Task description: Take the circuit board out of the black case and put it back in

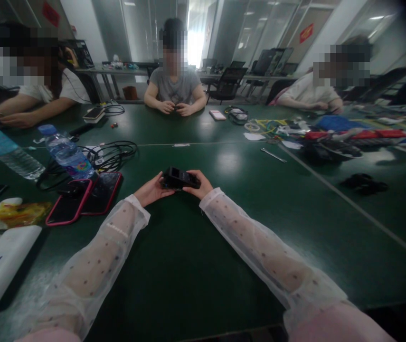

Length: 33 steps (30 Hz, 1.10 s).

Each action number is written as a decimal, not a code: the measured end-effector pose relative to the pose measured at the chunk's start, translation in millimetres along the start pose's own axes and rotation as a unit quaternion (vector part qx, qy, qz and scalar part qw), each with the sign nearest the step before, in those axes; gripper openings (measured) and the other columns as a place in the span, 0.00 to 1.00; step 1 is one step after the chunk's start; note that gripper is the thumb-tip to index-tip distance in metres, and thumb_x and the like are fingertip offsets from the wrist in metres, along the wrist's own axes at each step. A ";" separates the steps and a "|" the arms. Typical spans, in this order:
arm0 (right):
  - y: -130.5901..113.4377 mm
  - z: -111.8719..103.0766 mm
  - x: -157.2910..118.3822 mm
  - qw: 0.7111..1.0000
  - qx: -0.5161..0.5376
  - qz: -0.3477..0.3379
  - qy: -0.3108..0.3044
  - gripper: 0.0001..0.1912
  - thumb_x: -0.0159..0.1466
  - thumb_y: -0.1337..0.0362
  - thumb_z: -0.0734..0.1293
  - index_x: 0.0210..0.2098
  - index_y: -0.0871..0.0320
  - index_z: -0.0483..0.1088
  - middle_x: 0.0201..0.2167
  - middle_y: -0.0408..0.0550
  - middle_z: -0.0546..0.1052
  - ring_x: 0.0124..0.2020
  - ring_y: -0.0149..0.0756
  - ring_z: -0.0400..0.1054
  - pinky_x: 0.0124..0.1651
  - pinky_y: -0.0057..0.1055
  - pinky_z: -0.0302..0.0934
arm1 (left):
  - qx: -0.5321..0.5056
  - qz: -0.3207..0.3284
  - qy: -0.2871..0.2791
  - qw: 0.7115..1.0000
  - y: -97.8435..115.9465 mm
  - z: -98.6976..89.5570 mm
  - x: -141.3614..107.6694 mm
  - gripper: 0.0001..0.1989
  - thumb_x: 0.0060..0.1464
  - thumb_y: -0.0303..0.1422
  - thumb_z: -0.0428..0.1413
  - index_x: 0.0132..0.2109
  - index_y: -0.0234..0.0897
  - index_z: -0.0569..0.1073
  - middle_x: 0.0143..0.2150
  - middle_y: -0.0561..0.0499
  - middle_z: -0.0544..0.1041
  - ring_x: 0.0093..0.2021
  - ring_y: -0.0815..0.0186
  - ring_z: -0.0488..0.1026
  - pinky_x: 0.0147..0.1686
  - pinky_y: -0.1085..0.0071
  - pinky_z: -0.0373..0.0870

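Note:
Between my two hands is a small black box-shaped device [180,177] with what looks like a dark screen or window on its left part. Its exact kind I cannot make out. My left hand [154,190] grips its left end, with the thumb up at the top edge and fingers beneath. Around the right end close the fingers and thumb of my right hand [200,184]. The device is held over the green table [188,266], tilted slightly down to the right; whether it touches the surface I cannot tell. Sheer dotted sleeves cover both forearms.
Left of my hands lie two red-edged phones [101,194], black cables [117,154], a water bottle [68,153] and a white power bank [5,268]. To the right are a wrench [273,155], a black object [363,183] and a cluttered pile [352,135]. Several people sit around the table.

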State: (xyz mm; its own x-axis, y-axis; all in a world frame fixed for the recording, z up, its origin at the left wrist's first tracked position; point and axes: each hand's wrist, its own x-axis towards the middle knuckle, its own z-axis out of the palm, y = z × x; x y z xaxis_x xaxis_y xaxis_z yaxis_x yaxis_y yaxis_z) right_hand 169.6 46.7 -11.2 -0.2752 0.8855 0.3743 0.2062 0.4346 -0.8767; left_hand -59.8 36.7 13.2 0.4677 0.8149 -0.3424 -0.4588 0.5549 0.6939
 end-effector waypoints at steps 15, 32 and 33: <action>43.2 -106.1 21.7 0.948 -0.201 0.025 0.246 0.35 0.48 0.52 0.73 0.52 0.58 0.62 0.45 0.55 0.74 0.41 0.46 0.71 0.42 0.46 0.68 | 0.020 -0.002 -0.020 1.000 0.4 -2.3 0.7 0.25 0.65 0.41 0.47 0.62 0.27 0.61 0.57 0.32 0.70 0.54 0.53 0.72 0.58 0.58 0.64; 78.6 -125.5 14.8 0.882 -0.412 0.097 0.207 0.32 0.53 0.55 0.68 0.53 0.64 0.62 0.51 0.64 0.70 0.52 0.56 0.65 0.55 0.52 0.60 | 0.033 -0.009 -0.035 0.999 1.3 -5.4 0.8 0.24 0.65 0.39 0.48 0.63 0.30 0.61 0.57 0.34 0.70 0.56 0.54 0.71 0.59 0.58 0.64; 77.4 -124.9 14.6 0.882 -0.413 0.100 0.205 0.32 0.53 0.55 0.68 0.54 0.64 0.62 0.51 0.64 0.70 0.52 0.56 0.65 0.55 0.53 0.60 | 0.033 -0.008 -0.036 0.999 1.2 -5.8 1.1 0.24 0.65 0.39 0.48 0.63 0.30 0.61 0.57 0.34 0.70 0.56 0.54 0.71 0.59 0.58 0.63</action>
State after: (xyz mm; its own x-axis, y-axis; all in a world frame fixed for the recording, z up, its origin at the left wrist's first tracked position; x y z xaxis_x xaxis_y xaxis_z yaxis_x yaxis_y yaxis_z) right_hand 298.8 113.8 -35.8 0.1715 0.8697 0.4628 0.8721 0.0845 -0.4821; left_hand -64.3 39.3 10.0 0.5296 0.7899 -0.3092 -0.4010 0.5543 0.7294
